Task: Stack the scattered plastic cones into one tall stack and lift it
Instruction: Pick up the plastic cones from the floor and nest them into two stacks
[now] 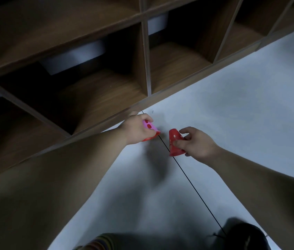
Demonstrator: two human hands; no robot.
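— Where are the fingers?
— On my left hand (135, 129) they curl round a pink cone (148, 125) nested on a lower red cone (152, 138), down by the floor (232, 105), near the wooden shelf unit (88, 87).
— And the right?
— My right hand (196, 143) pinches a tilted red cone (174, 141) just right of the pink cone, not touching it.

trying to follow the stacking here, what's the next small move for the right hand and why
Probably carry the red cone that the right hand pinches across to the left and lower it over the pink cone gripped by the left hand. A red rim shows under the pink one, so that looks like the stack, and the two cones are apart.
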